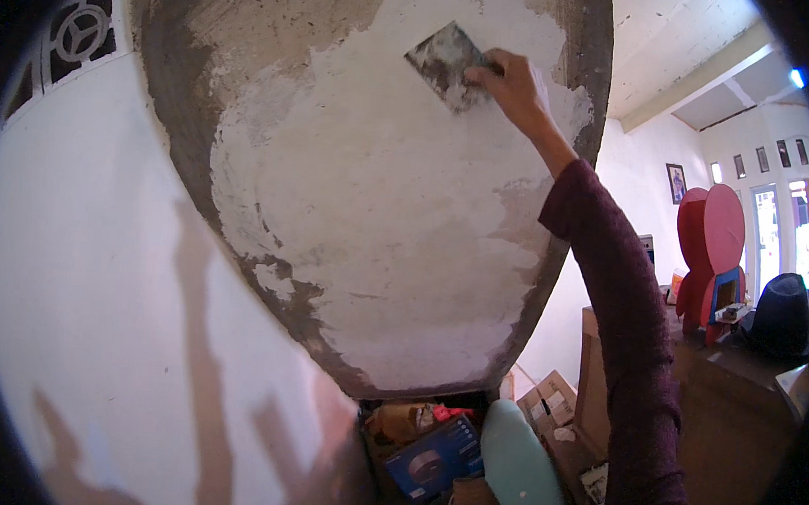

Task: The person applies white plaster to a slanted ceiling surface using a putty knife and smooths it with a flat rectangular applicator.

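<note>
My right hand (513,88) grips a flat, square-bladed plaster scraper (449,65) by its edge, thumb on the near face. White and grey smears cover the blade, which lies against or very close to the wall panel (379,206); contact cannot be told exactly. White plaster coats the middle of this panel in a ragged patch, while bare grey-brown cement shows along its borders and at the upper left. A dark maroon sleeve covers my right arm, raised from the lower right. My left hand is outside the picture.
Below the panel sit a blue box (431,466), a pale teal rounded object (522,465) and cardboard boxes (552,399). At the right, a red figure-like piece (711,252) and a dark hat (781,314) rest on a brown surface. A white wall (70,265) borders the panel's left.
</note>
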A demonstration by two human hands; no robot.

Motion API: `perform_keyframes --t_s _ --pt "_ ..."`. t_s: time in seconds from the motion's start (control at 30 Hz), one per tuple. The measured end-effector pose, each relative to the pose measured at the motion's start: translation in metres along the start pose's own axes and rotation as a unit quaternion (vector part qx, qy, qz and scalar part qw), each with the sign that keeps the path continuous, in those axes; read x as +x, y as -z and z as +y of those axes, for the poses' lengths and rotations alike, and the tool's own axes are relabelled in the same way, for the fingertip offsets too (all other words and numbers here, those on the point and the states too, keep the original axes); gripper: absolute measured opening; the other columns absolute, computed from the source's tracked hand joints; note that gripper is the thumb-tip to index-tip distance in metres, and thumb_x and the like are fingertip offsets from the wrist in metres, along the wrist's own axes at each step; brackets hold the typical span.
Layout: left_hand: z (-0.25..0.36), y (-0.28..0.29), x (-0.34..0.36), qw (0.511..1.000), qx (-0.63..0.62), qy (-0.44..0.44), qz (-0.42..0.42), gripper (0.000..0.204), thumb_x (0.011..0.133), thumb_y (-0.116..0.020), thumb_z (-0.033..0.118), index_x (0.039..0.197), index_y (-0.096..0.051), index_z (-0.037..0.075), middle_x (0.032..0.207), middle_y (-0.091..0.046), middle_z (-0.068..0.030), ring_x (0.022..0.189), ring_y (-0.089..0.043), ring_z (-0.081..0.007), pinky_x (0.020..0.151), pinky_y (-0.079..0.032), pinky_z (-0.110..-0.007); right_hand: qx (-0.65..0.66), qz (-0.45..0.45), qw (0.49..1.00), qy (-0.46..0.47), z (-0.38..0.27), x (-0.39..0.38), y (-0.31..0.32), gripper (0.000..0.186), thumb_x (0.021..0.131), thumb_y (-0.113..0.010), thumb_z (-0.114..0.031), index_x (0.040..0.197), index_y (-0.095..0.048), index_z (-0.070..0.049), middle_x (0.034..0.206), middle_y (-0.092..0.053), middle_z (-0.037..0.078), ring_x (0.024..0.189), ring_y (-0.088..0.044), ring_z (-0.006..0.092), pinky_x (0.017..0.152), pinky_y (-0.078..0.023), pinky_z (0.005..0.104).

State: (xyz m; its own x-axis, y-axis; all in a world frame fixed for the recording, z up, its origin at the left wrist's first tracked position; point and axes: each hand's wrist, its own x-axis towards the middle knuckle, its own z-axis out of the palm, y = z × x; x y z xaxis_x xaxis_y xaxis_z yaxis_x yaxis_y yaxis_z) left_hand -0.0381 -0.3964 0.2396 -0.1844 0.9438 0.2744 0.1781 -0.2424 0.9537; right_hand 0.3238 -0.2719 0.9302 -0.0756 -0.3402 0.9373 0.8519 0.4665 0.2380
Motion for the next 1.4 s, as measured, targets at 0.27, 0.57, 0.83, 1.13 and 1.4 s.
perform_keyframes --t_s 0.27,0.57,0.83,1.13,1.4 --pt "-0.002 0.004 -0.005 1.0 -0.006 0.005 -0.012 0.047 0.095 -0.063 0.034 0.13 -0.048 0.008 0.087 -0.057 0.001 0.073 -0.051 -0.0112 0.068 -0.046 -0.025 0.019 0.145 0.977 -0.154 0.08 0.022 0.04 0.036 0.083 -0.071 -0.038 0.1 -0.072 -0.006 0.087 -0.071 0.015 0.078 -0.066 0.0226 0.072 -0.05 0.0389" --pt "-0.001 0.009 -0.013 1.0 -0.006 0.015 -0.011 0.048 0.094 -0.063 0.034 0.131 -0.047 0.008 0.087 -0.057 0.001 0.073 -0.051 -0.0113 0.068 -0.046 -0.025 0.245 0.044 0.937 -0.247 0.064 -0.108 0.019 0.031 0.085 -0.075 -0.033 0.094 -0.065 -0.006 0.077 -0.057 -0.003 0.065 -0.049 0.006 0.053 -0.041 0.0235" --pt "0.001 0.005 -0.017 0.999 -0.015 0.025 -0.027 0.049 0.094 -0.063 0.034 0.132 -0.046 0.008 0.087 -0.057 0.001 0.073 -0.051 -0.0114 0.068 -0.046 -0.025 0.23 0.222 0.867 -0.382 0.113 -0.14 -0.001 0.03 0.086 -0.073 -0.031 0.096 -0.064 -0.005 0.082 -0.06 0.0 0.071 -0.053 0.0093 0.052 -0.045 0.0257" --pt "-0.016 0.02 -0.051 0.996 -0.057 0.05 -0.04 0.051 0.094 -0.064 0.034 0.133 -0.046 0.008 0.087 -0.057 0.001 0.073 -0.051 -0.0115 0.067 -0.047 -0.025 0.197 -0.048 0.774 -0.6 -0.106 -0.507 0.064 0.031 0.087 -0.067 -0.015 0.113 -0.058 0.0 0.097 -0.062 0.003 0.085 -0.058 0.0162 0.074 -0.048 0.0315" --pt "-0.055 0.057 -0.144 0.979 -0.138 0.131 -0.079 0.052 0.093 -0.064 0.034 0.134 -0.045 0.008 0.087 -0.057 0.001 0.072 -0.051 -0.0115 0.067 -0.047 -0.026 0.152 -0.37 0.495 -0.772 -0.397 -0.773 0.246 0.036 0.089 -0.065 -0.011 0.122 -0.055 -0.002 0.1 -0.063 0.004 0.088 -0.062 0.0178 0.074 -0.052 0.0332"
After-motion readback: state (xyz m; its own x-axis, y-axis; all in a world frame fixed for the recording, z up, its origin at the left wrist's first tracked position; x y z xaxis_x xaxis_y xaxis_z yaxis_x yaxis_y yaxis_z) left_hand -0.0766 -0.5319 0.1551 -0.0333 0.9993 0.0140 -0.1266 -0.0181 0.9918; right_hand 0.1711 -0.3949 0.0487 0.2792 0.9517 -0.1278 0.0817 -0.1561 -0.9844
